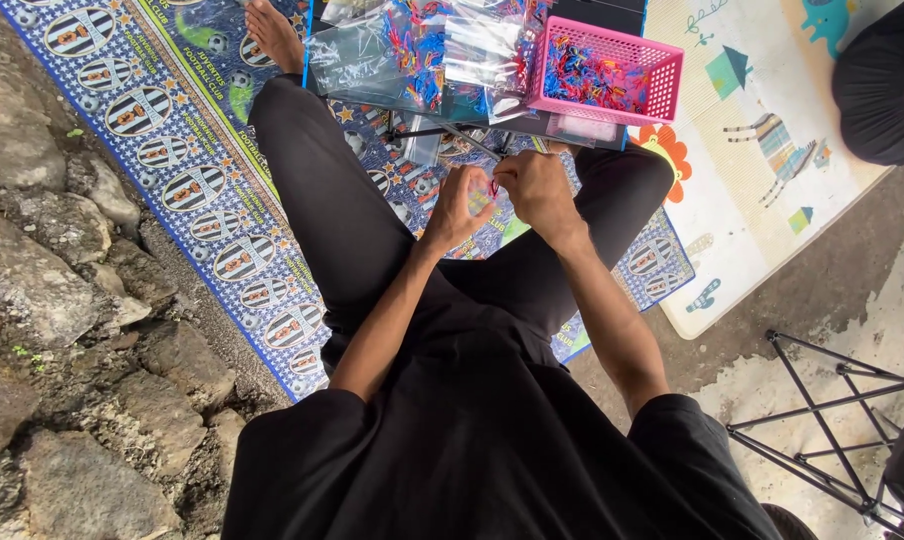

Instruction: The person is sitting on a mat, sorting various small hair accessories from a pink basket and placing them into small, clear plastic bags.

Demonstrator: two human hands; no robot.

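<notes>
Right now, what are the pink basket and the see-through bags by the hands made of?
The pink basket looks like moulded plastic: stiff walls with a grid of small holes and a slight gloss. The clear bags look like thin plastic film: see-through, crinkled, with shiny glints, showing colourful bits inside. Both hands hold something small and red; its material is too small to tell.
</notes>
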